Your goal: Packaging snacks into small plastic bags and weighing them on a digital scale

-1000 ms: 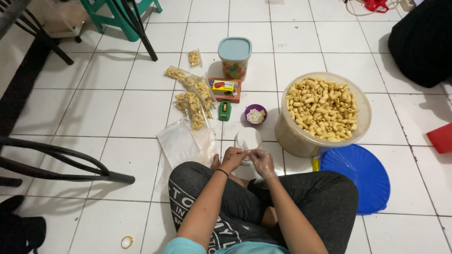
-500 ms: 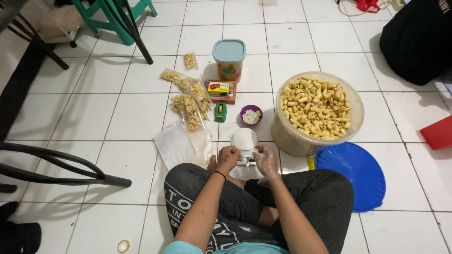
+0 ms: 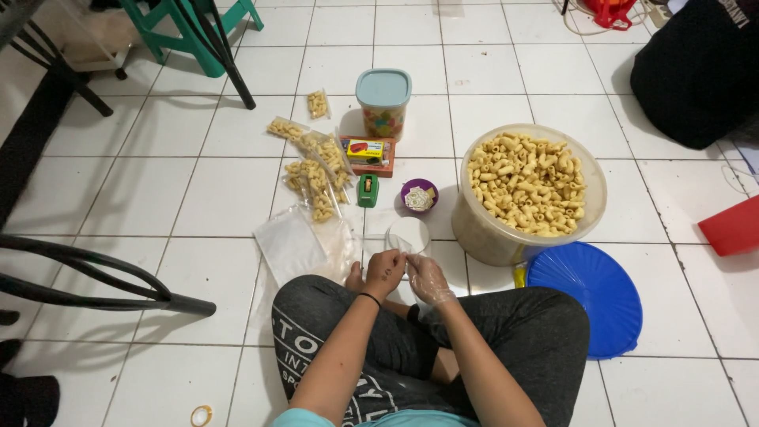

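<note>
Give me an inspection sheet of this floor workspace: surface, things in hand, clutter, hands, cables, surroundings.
Surface: white tiled floor; person sits cross-legged on it.
Things in hand: small clear plastic bag between both hands, above a round white scale; whether it touches cannot be told.
Clutter: big tub of tube snacks, blue lid, filled snack packets, stack of empty bags, green tape dispenser, purple bowl, lidded jar, stapler box.
Hands: left hand bare; right hand in a clear glove.
Cables: pale cord, top edge.
Surroundings: green stool, black chair legs, red container.
</note>
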